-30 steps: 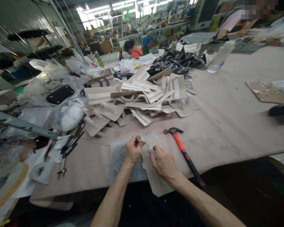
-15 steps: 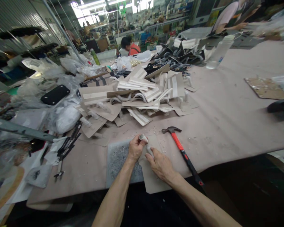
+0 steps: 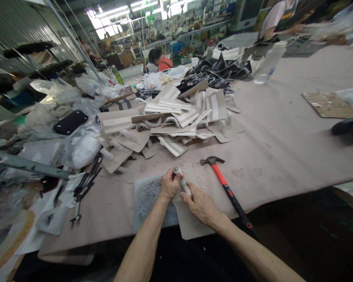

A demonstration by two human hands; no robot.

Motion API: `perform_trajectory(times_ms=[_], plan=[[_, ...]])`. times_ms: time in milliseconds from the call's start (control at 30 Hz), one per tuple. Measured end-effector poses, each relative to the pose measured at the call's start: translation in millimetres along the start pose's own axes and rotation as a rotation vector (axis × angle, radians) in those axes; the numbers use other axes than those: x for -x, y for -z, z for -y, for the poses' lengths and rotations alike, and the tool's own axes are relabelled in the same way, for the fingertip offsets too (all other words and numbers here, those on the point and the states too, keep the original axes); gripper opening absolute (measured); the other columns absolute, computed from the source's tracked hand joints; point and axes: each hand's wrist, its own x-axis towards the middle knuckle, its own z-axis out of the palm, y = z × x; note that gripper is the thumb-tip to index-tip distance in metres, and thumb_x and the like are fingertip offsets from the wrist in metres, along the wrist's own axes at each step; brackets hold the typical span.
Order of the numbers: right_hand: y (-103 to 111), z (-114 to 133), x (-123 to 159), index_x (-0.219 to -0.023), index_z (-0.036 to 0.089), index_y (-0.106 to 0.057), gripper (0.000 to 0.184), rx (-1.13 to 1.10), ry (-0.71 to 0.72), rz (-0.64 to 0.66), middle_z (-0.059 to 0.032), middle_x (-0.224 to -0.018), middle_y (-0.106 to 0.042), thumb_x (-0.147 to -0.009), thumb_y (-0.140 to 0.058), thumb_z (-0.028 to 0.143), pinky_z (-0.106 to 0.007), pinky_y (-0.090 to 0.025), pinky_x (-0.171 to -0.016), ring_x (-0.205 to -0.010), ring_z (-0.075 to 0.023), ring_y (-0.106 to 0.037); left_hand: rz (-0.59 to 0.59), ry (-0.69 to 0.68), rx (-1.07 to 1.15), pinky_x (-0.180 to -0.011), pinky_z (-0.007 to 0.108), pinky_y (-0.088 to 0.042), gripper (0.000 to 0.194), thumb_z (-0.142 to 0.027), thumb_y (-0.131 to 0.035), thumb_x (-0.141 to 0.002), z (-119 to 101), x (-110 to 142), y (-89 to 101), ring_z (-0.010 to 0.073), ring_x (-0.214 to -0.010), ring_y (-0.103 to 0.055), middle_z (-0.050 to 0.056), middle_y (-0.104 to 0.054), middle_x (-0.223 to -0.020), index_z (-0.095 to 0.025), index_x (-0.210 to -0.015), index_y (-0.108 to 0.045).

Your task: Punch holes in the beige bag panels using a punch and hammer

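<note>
My left hand (image 3: pixel 169 185) is closed round a short metal cylinder tool (image 3: pixel 177 171), held tilted over a tan cut piece (image 3: pixel 191 221). My right hand (image 3: pixel 200 204) lies on that piece with its fingers pinched by the tool's lower end. The piece rests partly on a grey scarred cutting pad (image 3: pixel 148 200) near the table's front edge. A red-handled hammer (image 3: pixel 226 190) lies just right of my right hand, untouched.
A heap of tan and white cut pieces (image 3: pixel 170 121) fills the table behind my hands. Plastic bags and black metal parts (image 3: pixel 85 182) crowd the left. A clear bottle (image 3: pixel 266 64) stands far right, near a cardboard sheet (image 3: pixel 329 105). Other people work in the background.
The tool has tipped from upright to slanted. My right hand has closed in against my left, and the tan piece has slid a little toward the pad.
</note>
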Motion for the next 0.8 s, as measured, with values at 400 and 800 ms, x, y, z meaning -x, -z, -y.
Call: perform_trajectory(times_ms=[400,800], plan=[[60.7,-110.8,29.2,-0.102,0.016,-0.057,0.021,0.407,-0.327,-0.142,-0.0103,-0.095,-0.059,-0.088,-0.055,0.031,-0.032,-0.041,-0.069,-0.082,-0.0222,-0.059,0.050,-0.186,-0.191,-0.075,0.023,-0.048,0.014,-0.021,-0.056,-0.085,-6.6,7.1,-4.6,0.0147,-0.077,-0.061,0.002,-0.066,-0.084,-0.018,-0.097,-0.064],[108.8,-39.5,26.6,-0.079,0.024,-0.041,0.030,-0.239,-0.143,-0.191,0.0048,-0.058,-0.046,-0.090,-0.042,0.051,-0.024,-0.031,-0.046,-0.045,-0.0115,-0.043,0.064,-0.188,-0.225,-0.076,0.022,-0.048,0.017,-0.020,-0.056,-0.084,-9.2,6.2,-2.4,0.0151,-0.079,-0.063,0.002,-0.068,-0.087,-0.019,-0.098,-0.065]])
